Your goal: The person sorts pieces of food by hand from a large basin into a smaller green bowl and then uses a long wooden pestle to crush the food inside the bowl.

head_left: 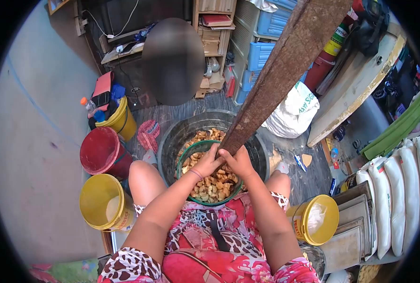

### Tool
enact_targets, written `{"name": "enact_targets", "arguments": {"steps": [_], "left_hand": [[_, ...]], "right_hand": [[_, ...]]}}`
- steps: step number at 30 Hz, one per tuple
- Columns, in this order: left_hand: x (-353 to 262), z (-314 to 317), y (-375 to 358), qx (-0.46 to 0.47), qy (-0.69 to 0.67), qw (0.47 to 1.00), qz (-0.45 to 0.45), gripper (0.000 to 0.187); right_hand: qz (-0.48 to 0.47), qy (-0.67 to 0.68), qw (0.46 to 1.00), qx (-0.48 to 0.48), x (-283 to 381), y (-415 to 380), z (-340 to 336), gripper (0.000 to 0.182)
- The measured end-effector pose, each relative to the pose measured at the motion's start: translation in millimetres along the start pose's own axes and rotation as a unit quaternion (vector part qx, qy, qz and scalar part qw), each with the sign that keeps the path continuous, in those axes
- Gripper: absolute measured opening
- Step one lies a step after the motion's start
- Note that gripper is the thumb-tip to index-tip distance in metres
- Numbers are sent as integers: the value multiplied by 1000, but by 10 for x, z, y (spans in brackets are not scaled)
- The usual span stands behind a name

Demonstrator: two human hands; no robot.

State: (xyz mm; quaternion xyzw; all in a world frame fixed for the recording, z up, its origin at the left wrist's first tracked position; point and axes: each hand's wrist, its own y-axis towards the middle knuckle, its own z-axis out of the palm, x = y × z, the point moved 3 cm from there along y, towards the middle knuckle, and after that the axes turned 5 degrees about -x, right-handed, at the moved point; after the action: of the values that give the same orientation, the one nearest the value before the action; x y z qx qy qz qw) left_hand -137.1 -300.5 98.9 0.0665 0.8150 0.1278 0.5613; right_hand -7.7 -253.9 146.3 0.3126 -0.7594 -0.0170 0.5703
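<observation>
My left hand (207, 163) and my right hand (238, 163) are wrapped round the lower part of a thick brown wooden beam (281, 70), side by side. The beam slants up and away to the upper right; my hands partly hide its lower end. Beneath my hands is a green-rimmed basin (212, 204) filled with torn brown and pale chunks that look like bread (210, 192). This basin sits inside a large dark tub (167, 137) between my knees. More such chunks (205, 136) lie in the tub beyond the basin.
On the left stand a red bucket (98, 150), a yellow bucket (99, 200) and another yellow one (123, 123). A yellow bucket (330, 221) with a white bag stands at right, near stacked trays (342, 245) and white sacks (396, 203). A white sack (290, 115) sits beyond the tub.
</observation>
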Motion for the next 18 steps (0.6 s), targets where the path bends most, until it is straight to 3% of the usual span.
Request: {"name": "enact_targets", "arguments": {"steps": [4, 11, 14, 16, 18], "left_hand": [[34, 31, 17, -17, -21, 1000, -11, 67], [14, -89, 64, -9, -46, 998, -43, 59], [-519, -252, -1, -81, 5, 997, 12, 52], [-771, -380, -203, -247, -47, 968, -7, 40], [-1442, -538, -441, -128, -162, 978, -5, 30]], "right_hand": [[1, -33, 999, 13, 121, 15, -46, 65], [30, -23, 999, 16, 197, 100, 9, 66], [55, 12, 998, 28, 257, 117, 5, 67], [47, -2, 999, 25, 210, 132, -2, 67], [43, -15, 999, 25, 131, 121, 19, 67]]}}
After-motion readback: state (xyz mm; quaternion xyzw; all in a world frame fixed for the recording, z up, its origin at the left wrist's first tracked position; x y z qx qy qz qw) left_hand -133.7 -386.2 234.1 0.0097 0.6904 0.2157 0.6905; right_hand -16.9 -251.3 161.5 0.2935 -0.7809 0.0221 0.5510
